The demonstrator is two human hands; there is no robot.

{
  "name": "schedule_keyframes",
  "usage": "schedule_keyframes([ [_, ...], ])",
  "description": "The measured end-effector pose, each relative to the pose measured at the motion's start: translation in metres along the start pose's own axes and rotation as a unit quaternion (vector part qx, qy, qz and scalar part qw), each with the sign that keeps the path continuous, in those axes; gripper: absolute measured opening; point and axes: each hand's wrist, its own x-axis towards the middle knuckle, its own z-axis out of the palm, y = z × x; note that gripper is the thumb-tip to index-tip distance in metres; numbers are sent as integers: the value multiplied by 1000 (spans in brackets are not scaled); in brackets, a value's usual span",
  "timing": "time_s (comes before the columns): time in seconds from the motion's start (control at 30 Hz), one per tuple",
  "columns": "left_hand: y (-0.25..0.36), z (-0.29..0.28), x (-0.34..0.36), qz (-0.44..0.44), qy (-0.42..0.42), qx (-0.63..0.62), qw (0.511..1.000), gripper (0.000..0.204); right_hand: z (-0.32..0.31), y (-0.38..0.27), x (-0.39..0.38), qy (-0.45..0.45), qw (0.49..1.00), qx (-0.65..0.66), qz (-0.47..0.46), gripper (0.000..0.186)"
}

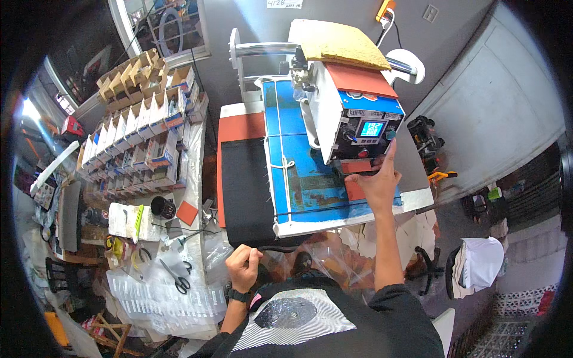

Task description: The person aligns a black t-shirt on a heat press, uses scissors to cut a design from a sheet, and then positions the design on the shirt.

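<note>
Pointing at the control box (373, 145) just beyond its fingertips: right hand (379, 182), fingers spread, no grasp visible | left hand (243, 264) clenched, well apart | slip risk: the index fingertip, close under the knob (390, 132), could nudge it and upset settings

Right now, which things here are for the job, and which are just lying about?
Seems part of the job:
right hand, index finger at the knob
control box with its lit screen
blue-covered board below, tied with white cord

Probably just lying about:
black-handled scissors on the side table
dark mug
black wheeled chair base
</note>
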Motion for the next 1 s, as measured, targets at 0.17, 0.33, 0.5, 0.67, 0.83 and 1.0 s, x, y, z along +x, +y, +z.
schedule_keyframes([
  [0.17, -33, -33, 2, -20, -9, -11, 1000, 24, 5, -49, -2, -101, 993, -12, 61, 146],
  [0.33, -70, -70, -12, -61, -51, 34, 996, 26, 25, -80, -13, -57, 998, -27, 29, 143],
  [0.5, -77, -85, -13, -40, -56, -18, 997, 26, 46, -91, -40, 45, 997, -28, -59, 116],
  [0.67, -68, -77, -15, -21, -47, -83, 995, 27, 62, -102, -52, 97, 987, -54, -117, 64],
  [0.83, -9, -28, 27, -20, -63, -145, 987, 28, 59, -112, -55, 85, 984, -77, -135, 31],
  [1.0, 85, 24, 120, 72, -36, -108, 991, 33, 54, -111, -54, 76, 987, -61, -129, 29],
])
